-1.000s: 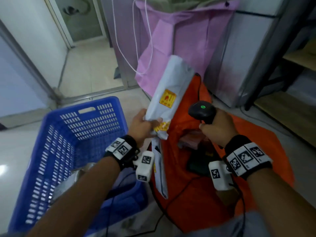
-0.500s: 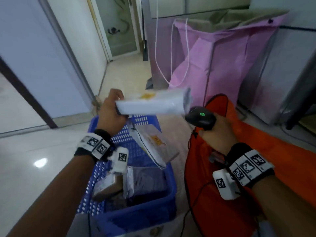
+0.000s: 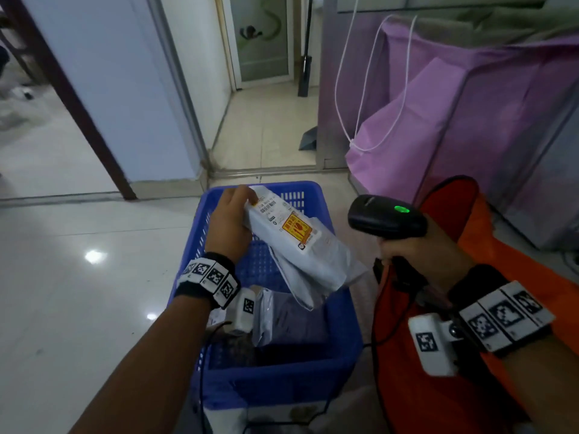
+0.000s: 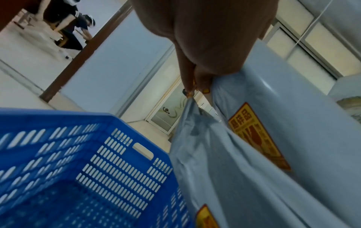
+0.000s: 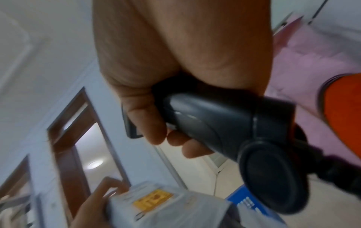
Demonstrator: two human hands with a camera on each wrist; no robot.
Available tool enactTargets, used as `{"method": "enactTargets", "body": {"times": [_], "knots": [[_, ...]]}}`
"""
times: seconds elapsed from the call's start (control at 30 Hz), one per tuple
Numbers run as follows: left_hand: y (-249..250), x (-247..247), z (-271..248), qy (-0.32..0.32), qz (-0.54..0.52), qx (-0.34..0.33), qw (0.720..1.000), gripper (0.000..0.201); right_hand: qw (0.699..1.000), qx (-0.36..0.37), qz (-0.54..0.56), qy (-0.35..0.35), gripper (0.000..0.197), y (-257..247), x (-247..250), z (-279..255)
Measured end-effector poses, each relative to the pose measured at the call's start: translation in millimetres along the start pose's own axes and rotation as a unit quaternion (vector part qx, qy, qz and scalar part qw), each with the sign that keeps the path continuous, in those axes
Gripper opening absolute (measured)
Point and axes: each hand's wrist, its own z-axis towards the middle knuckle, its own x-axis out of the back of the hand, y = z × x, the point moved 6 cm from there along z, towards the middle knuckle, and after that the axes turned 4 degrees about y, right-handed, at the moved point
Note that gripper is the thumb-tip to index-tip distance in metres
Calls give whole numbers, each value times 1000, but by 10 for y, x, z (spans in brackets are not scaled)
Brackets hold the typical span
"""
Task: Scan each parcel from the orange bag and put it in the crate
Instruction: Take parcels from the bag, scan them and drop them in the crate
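parcels [image 3: 291,321] already lay in crate [image 3: 344,349]. left hand [image 3: 230,225] gripped grey parcel [image 3: 300,249] above it, not yet dropped. right hand [image 3: 419,249] clasped scanner [image 3: 387,219]. orange bag [image 3: 470,233] beside; contents hidden.

Dim, bluish indoor light; ceiling-lamp glare on the glossy floor [image 3: 94,256] (wrist views motion-blurred).

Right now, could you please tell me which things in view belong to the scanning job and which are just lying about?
Job:
grey parcel, held by left hand
scanner, in right hand
blue crate
orange bag

Lying about:
purple bag
white cord
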Motion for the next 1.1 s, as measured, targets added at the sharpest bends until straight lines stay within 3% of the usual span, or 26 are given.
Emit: {"method": "enactTargets", "body": {"times": [0.1,0.17,0.3,0.4,0.5,0.6,0.7,0.87,1.1], "knots": [[-113,117,40,0,24,-30,999,52,995,51,-21,-88,23,-174,-382,-120],[-227,259,48,9,39,-35,999,51,993,59,-14,-106,16,-258,-559,-131],[-385,624,52,44,74,-10,996,45,988,49,-16,-147,34,-365,-800,-76],[-377,711,3,44,81,-14,996,43,984,53,-27,-166,33,-399,-912,-64],[-300,670,-38,22,71,-15,997,36,985,51,-15,-164,39,-416,-955,-29],[-216,701,-49,42,69,-31,996,24,986,45,-8,-158,48,-430,-964,-4],[-116,617,-53,11,96,-79,992,45,987,32,9,-155,55,-411,-955,2],[-24,386,-98,-45,148,-171,973,39,986,19,14,-162,51,-364,-925,33],[-61,294,-115,-97,195,-181,959,37,985,-16,41,-165,38,-214,-828,65]]}}
